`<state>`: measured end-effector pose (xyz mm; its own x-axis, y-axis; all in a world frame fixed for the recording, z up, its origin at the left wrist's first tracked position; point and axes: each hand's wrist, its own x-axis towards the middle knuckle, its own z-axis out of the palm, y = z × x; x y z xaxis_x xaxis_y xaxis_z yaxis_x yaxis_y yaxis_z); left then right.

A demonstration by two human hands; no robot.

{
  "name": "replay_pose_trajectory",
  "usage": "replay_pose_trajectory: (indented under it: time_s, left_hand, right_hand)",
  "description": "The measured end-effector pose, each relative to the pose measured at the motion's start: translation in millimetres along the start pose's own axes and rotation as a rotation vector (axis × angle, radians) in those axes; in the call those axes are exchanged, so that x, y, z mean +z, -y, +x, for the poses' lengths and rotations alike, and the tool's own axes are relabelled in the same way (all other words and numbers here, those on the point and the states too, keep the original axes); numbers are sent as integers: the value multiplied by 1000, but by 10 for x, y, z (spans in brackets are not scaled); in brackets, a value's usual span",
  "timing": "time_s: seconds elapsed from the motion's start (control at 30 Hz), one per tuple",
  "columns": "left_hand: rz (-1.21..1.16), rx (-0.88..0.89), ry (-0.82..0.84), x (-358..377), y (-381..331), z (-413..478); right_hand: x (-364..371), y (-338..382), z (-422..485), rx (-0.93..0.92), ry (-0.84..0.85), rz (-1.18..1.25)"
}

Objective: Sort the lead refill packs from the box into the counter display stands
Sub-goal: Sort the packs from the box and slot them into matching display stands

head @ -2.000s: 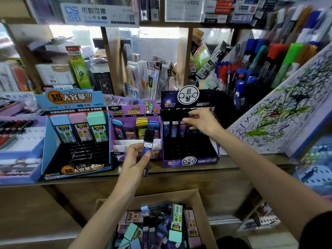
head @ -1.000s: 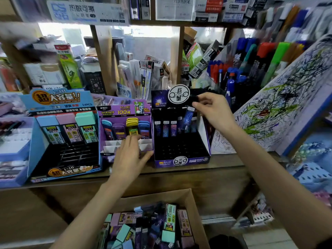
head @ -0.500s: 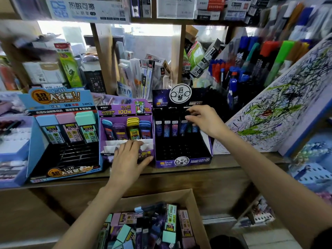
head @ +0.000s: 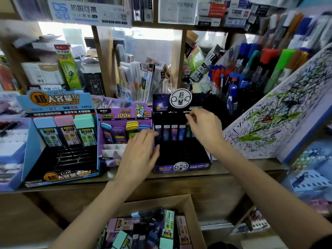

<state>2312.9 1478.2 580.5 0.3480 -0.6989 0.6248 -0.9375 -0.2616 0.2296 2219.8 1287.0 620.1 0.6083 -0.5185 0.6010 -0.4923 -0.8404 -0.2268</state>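
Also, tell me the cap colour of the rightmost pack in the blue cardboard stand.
Mint green: the cap of that lead refill pack; head view shows it best.

"24PCS" on the blue display stand (head: 53,103), "ULTRAMAN HEROES" on the purple stand (head: 124,114)

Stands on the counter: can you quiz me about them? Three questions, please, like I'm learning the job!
1. True or false: the blue stand holds three packs.
2. Which stand is the right hand reaching into? A the blue stand, B the purple stand, C the dark stand.
3. Fill in: the loose packs at the bottom lie in a cardboard ____.

Key: 1 true. 2 C. 3 box.
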Motion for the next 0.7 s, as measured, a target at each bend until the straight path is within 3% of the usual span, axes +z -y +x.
replay_pose_trajectory:
  time_s: [0.03, 0.17, 0.4, 0.7]
  left_hand:
    - [-7, 43, -9, 15, -66, 109]
    - [21, 75, 41, 190, -282, 497]
    - [284, -82, 182, 475, -278, 671]
    - [208, -34, 164, 381, -233, 620]
  right_hand:
    - [23, -16, -43, -76, -46, -24]
    - [143, -78, -141, -200, 97, -85]
    - [263, -10, -233, -122, 25, -187]
    - [213, 37, -209, -64, 138, -222]
